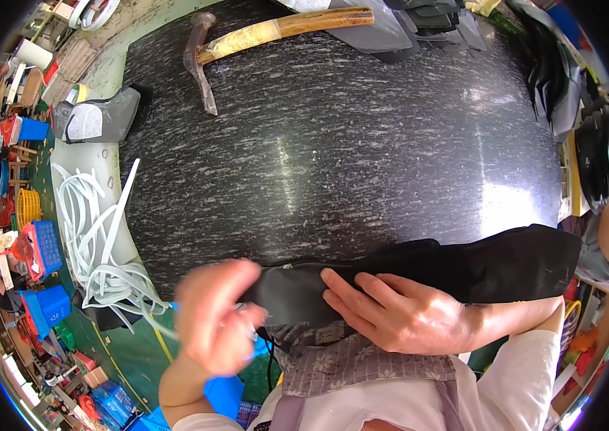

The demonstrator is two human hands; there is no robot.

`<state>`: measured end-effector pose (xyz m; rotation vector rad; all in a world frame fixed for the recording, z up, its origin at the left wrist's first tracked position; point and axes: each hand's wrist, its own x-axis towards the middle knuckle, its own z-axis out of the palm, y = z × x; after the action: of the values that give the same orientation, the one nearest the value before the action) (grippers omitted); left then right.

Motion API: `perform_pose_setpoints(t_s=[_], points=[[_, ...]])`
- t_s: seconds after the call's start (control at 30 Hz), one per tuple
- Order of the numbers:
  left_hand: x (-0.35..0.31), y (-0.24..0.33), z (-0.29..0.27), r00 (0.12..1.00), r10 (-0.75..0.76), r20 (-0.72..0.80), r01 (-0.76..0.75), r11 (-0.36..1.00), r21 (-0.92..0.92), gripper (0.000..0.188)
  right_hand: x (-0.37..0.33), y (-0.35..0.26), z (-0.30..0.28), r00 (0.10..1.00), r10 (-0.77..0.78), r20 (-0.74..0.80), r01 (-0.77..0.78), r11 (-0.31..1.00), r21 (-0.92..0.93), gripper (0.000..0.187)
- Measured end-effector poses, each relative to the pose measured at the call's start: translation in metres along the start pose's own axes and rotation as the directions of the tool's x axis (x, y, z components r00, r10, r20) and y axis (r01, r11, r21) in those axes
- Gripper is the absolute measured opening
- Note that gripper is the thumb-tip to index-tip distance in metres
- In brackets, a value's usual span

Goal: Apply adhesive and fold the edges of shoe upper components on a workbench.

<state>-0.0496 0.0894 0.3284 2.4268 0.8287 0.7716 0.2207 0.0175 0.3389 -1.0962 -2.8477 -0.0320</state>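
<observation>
A long, dark piece of leather-like sheet material (pixel 520 266) lies along the near edge of the black speckled tabletop (pixel 362 165). My right hand (pixel 405 312) holds it near the middle, fingers laid over its upper face and the thumb out of sight. Past those fingers, the piece's left part looks smoother and greyer. My left hand (pixel 218 316) is at that left end, smeared by motion. Its index finger and thumb show apart, but whether they touch the piece cannot be made out.
A hammer (pixel 247 43) with a tape-wrapped wooden handle lies at the far left. Stacked dark cut pieces (pixel 419 25) sit at the back, more (pixel 552 65) at the far right. White cord (pixel 103 244) is tangled at the left edge, near a grey shaped piece (pixel 100 115).
</observation>
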Motion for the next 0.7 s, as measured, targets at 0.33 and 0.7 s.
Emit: perform_pose_setpoints(t_s=[0.33, 0.7], points=[[0.028, 0.043, 0.048, 0.814, 0.276, 0.511, -0.436, 0.872, 0.223, 0.045, -0.044, 0.049, -0.025, 0.984, 0.113, 0.137, -0.164, 0.871, 0.462, 0.028], [0.050, 0.036, 0.073, 0.809, 0.413, 0.419, -0.367, 0.911, -0.189, 0.046, -0.062, 0.048, 0.002, 0.972, -0.092, -0.214, 0.110, 0.991, 0.076, 0.016]])
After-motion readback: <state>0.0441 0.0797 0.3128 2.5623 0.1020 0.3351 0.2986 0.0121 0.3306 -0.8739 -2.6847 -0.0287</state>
